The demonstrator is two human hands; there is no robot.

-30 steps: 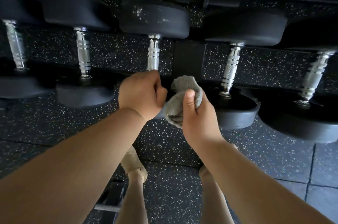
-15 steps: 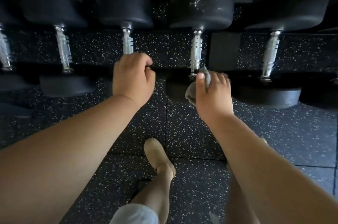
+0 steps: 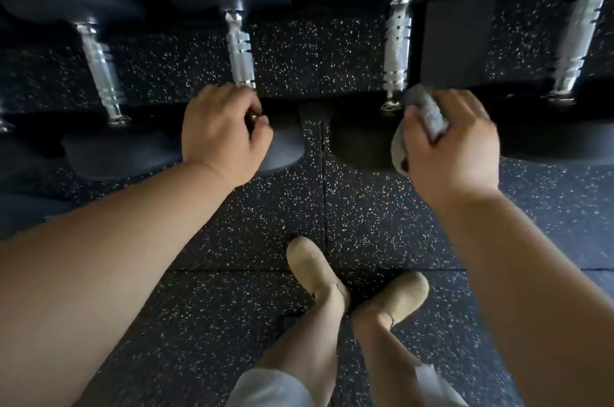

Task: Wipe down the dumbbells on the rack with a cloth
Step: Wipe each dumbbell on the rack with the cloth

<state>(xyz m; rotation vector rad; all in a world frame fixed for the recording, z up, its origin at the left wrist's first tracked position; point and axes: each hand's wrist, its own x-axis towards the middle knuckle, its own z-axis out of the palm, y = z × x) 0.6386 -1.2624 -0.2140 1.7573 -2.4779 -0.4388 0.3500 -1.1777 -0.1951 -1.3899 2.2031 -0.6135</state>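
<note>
Several black dumbbells with chrome handles lie side by side on the rack. My left hand [image 3: 224, 134] grips the near end of one dumbbell's chrome handle [image 3: 241, 51], just above its front head [image 3: 282, 147]. My right hand [image 3: 452, 140] holds a bunched grey cloth [image 3: 428, 114] against the front head [image 3: 362, 144] of the dumbbell to its right, beside the base of that chrome handle [image 3: 397, 51]. Part of the cloth hangs out under my thumb.
More dumbbells sit at the far left [image 3: 99, 67] and far right [image 3: 578, 37]. A black rack upright [image 3: 455, 41] stands between two handles. Speckled rubber flooring [image 3: 365, 217] lies below, with my two feet in tan shoes [image 3: 312, 267] close to the rack.
The view has dropped and moved closer to the rack. My right hand with the cloth has shifted right along the dumbbell's front head. My left hand keeps its grip on the handle.
</note>
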